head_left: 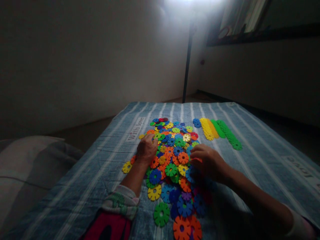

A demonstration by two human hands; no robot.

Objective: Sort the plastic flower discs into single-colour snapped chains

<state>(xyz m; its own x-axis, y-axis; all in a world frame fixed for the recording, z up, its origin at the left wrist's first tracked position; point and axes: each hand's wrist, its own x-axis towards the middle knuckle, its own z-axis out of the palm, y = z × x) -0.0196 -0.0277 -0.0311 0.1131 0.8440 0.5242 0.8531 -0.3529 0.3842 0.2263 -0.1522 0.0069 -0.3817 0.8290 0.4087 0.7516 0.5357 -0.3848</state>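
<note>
A heap of flat plastic snowflake discs (pixel 175 156) in several colours lies on a blue striped cloth (pixel 100 173). My left hand (pixel 147 149) rests knuckles-up on the heap's left edge, fingers curled down onto the discs. My right hand (pixel 208 160) lies on the heap's right side, fingers pinched on a red disc (pixel 196 160). Behind the heap, sorted rows of discs stand in overlapping lines: a yellow row (pixel 207 129), an orange-yellow row (pixel 213 128), and green rows (pixel 228 134), with a blue disc (pixel 196 122) at their left end.
A grey pillow (pixel 27 166) lies at the left. A dark lamp pole (pixel 187 63) stands behind the cloth against the wall. A shelf (pixel 250 23) hangs at the upper right. The room is dim.
</note>
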